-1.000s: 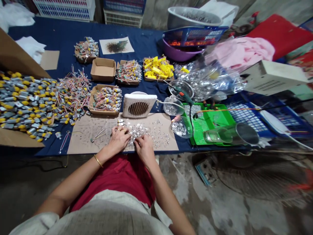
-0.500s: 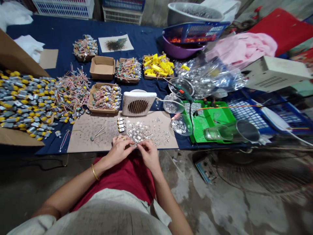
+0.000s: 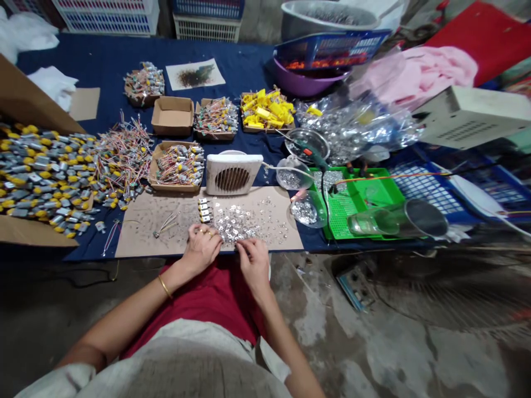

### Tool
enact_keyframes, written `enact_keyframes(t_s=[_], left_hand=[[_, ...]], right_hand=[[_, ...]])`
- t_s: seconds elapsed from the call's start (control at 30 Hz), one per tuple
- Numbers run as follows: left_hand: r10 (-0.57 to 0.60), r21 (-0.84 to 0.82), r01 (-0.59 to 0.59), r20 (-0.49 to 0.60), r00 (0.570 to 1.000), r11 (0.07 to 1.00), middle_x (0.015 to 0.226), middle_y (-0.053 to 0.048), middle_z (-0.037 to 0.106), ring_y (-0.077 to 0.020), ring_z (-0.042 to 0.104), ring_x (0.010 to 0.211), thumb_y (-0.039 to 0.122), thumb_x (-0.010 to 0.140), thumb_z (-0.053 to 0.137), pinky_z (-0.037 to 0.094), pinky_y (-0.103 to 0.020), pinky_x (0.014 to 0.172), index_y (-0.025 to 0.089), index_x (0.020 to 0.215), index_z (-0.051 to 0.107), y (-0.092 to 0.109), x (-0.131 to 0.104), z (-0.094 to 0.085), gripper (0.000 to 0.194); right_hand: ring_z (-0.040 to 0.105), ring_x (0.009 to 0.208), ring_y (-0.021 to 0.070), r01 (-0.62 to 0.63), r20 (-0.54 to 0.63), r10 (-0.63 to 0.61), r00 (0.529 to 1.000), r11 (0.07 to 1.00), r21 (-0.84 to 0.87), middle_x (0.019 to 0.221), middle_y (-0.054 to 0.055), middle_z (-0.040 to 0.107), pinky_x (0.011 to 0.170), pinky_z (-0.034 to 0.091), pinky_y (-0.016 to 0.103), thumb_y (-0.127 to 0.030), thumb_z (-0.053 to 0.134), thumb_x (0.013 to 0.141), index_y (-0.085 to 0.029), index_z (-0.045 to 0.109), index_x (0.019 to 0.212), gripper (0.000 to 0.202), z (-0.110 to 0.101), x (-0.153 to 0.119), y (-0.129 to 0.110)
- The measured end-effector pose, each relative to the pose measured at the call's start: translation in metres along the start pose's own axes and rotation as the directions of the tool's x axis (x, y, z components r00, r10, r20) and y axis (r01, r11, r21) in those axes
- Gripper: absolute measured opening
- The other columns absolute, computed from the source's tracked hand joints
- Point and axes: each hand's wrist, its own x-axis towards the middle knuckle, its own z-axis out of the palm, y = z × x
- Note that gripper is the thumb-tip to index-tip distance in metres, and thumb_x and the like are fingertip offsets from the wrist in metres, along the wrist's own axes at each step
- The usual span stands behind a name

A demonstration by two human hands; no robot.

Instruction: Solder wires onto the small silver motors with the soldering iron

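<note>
My left hand point(image 3: 202, 246) rests at the front edge of a cardboard sheet point(image 3: 136, 221), its fingers curled together; whatever is inside them is hidden. To its right, my right hand point(image 3: 254, 264) has thumb and forefinger pinched low over the sheet edge, and what they hold is too small to make out. The two hands are apart. Just beyond them lie scattered small shiny metal pieces point(image 3: 235, 220). A short row of small motors point(image 3: 204, 210) with white and yellow ends stands above my left hand. A small circuit board with wires point(image 3: 166, 224) lies to the left.
A white square fan point(image 3: 234, 174) stands behind the sheet. Wired motors fill a cardboard tray point(image 3: 154, 188); a large heap of motors point(image 3: 45, 171) lies left. On the right are a dish of metal parts point(image 3: 305, 211), a soldering iron point(image 3: 309, 153) and a green basket point(image 3: 352, 193).
My hands, which met fingertip to fingertip, have separated. The left has moved slightly left and the right slightly right and down. The view has shifted a little.
</note>
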Motion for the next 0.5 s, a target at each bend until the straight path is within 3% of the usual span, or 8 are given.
enact_keyframes(t_s=[0.1,0.23,0.5], left_hand=[[0.115,0.181,-0.115,0.015,0.993,0.977,0.095,-0.006,0.069,-0.0230,0.054,0.096,0.015,0.090,0.054,0.028,-0.045,0.095,0.018,0.086,0.066,0.000,0.000,0.003,0.013],[0.134,0.242,-0.141,0.046,0.990,0.960,0.099,-0.007,0.068,-0.0235,0.053,0.097,0.010,0.088,0.055,0.028,-0.045,0.096,0.019,0.090,0.067,0.003,-0.005,0.001,0.015],[0.047,0.097,-0.043,-0.033,0.998,0.994,0.100,-0.005,0.068,-0.0222,0.054,0.098,0.023,0.093,0.054,0.028,-0.045,0.095,0.023,0.097,0.068,-0.004,-0.014,0.002,0.015]], right_hand=[[0.048,0.089,0.0226,0.117,0.079,-0.103,0.992,0.972,-0.202,0.090,0.008,0.059,0.081,0.042,0.035,-0.021,0.053,0.093,-0.020,0.070,0.094,0.018,-0.003,0.006,0.008],[0.044,0.085,0.0228,0.303,0.289,-0.200,0.936,0.875,-0.376,0.089,0.008,0.057,0.075,0.039,0.034,-0.018,0.057,0.091,-0.020,0.071,0.091,0.014,-0.001,0.019,0.006],[0.042,0.082,0.0229,0.414,0.393,-0.266,0.880,0.835,-0.362,0.086,0.009,0.058,0.071,0.036,0.034,-0.013,0.056,0.089,-0.019,0.068,0.081,0.016,0.006,0.029,0.001]])
